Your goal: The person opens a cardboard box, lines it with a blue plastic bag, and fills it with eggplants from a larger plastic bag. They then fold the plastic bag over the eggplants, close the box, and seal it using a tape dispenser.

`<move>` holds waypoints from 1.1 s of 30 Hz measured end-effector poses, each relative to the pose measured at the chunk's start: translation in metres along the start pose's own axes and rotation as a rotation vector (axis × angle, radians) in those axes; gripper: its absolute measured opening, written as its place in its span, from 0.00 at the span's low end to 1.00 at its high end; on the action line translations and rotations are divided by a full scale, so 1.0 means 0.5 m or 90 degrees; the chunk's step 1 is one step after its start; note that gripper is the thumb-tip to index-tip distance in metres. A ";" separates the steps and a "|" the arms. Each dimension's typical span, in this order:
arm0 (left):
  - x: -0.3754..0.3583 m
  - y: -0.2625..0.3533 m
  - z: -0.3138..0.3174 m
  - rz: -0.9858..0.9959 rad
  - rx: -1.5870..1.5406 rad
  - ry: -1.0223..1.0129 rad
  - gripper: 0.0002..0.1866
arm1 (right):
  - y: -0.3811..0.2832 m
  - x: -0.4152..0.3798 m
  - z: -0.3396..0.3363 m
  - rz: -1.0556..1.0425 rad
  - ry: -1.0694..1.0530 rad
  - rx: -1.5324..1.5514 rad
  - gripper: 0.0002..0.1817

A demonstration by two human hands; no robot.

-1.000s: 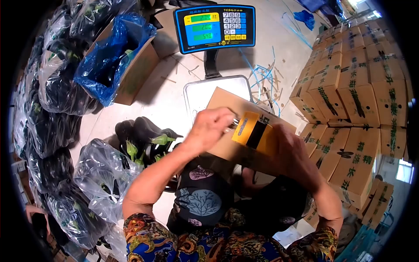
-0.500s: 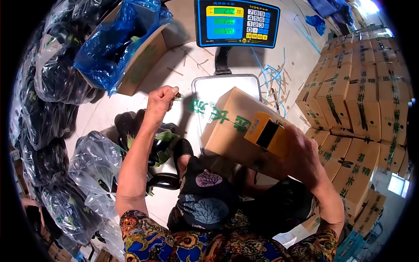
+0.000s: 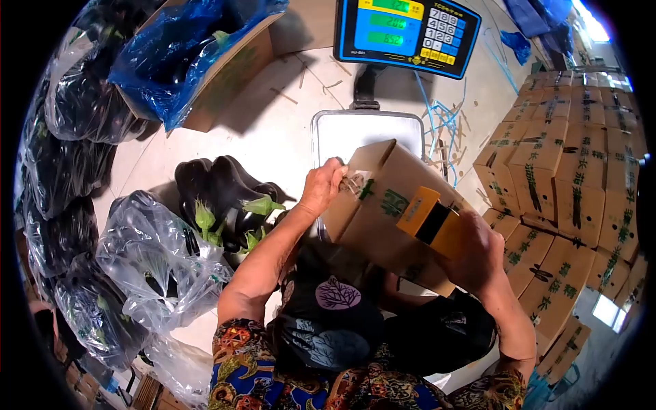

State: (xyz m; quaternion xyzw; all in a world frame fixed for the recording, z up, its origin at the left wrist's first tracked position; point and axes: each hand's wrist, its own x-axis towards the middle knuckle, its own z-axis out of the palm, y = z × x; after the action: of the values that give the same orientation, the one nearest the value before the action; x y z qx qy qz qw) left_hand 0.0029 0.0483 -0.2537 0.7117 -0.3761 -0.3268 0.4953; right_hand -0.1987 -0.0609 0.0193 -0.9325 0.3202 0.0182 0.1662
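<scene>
A brown cardboard box [image 3: 383, 239] sits at an angle, partly over the white platform [image 3: 333, 131] of an electronic scale. My right hand [image 3: 482, 253] is closed around a yellow tape dispenser [image 3: 418, 208] with a dark band, held against the top of the box. Clear packing tape [image 3: 392, 203] with green printed characters runs from it toward the left. At the box's left edge, my left hand [image 3: 324, 188] pinches the crumpled tape end with bent fingers. Several dark eggplants [image 3: 205, 181] with green caps lie left of my left forearm.
The scale's display [image 3: 408, 33] stands beyond the platform. A carton lined with blue plastic [image 3: 154, 82] is at upper left. Clear bags [image 3: 147, 239] of eggplants crowd the left side. Stacked printed cartons [image 3: 570, 157] rise on the right. Blue strapping [image 3: 447, 126] litters the floor.
My left hand has moved right and down, bringing the tape end from out beside the scale to the box's left edge. The view has shifted a little.
</scene>
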 end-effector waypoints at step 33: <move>0.055 0.338 0.003 0.096 0.188 -0.013 0.31 | 0.082 -0.033 0.019 -0.101 0.116 0.145 0.29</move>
State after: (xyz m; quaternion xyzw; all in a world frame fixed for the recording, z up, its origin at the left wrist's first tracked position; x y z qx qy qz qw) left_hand -0.0204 -0.0144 -0.0961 0.7430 -0.4775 -0.2375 0.4045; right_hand -0.2361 -0.0784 0.0004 -0.9277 0.2596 -0.1157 0.2421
